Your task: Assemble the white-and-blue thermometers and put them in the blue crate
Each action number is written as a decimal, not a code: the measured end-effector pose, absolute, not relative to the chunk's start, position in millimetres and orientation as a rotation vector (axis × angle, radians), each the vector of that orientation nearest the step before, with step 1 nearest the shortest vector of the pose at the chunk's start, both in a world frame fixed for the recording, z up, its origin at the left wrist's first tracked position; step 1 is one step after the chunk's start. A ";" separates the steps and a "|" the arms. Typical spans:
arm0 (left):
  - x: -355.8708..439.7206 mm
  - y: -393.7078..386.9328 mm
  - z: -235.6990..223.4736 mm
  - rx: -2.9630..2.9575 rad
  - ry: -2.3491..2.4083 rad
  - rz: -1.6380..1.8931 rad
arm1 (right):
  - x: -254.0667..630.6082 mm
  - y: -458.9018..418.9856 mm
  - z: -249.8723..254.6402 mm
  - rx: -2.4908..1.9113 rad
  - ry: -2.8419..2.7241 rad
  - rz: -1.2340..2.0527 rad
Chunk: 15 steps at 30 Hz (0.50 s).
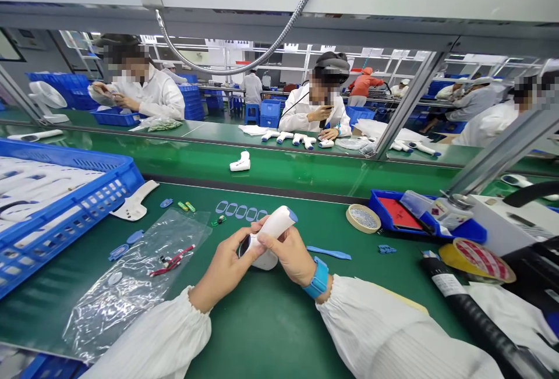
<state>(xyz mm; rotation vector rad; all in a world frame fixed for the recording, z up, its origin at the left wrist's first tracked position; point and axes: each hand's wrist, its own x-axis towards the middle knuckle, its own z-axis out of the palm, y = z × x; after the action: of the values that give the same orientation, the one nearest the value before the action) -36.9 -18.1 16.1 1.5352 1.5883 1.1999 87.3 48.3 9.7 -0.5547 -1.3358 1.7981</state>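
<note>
Both hands grip a white gun-shaped infrared thermometer (276, 223) above the green table, tilted with its blue end up to the right. My left hand (227, 264) closes on the dark round end at the left. With its thumb across the body, my right hand (296, 255) is wrapped round the white handle. Behind the hands lie a row of clear blue-edged oval covers (240, 211) and a small circuit board (219, 220). A blue plastic pry tool (329, 252) rests to the right of my right hand.
At left stand a blue crate (87, 163) of white parts and a plastic bag (131, 280) with red wires (172, 262) on it. Tape (363, 218), a blue tray (463, 230) and a black-handled tool (463, 303) lie right. Co-workers (317, 102) sit across a green belt (196, 160).
</note>
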 end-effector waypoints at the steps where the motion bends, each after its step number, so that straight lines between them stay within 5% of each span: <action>1: -35.8 -18.2 13.6 1.526 1.601 1.233 | 85.6 47.8 8.8 -0.563 -1.329 1.784; 11: -47.6 -8.8 27.9 0.940 1.143 1.263 | 95.2 57.3 44.6 -0.466 -1.487 1.845; 15: -49.8 -2.7 36.5 0.552 0.817 1.361 | 104.4 56.2 65.0 -0.461 -1.680 1.308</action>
<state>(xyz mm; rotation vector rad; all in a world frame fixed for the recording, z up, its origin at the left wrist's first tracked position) -49.8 -2.7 36.5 0.5519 0.8171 1.3614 104.4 56.2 65.0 -0.4611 -1.6803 1.3083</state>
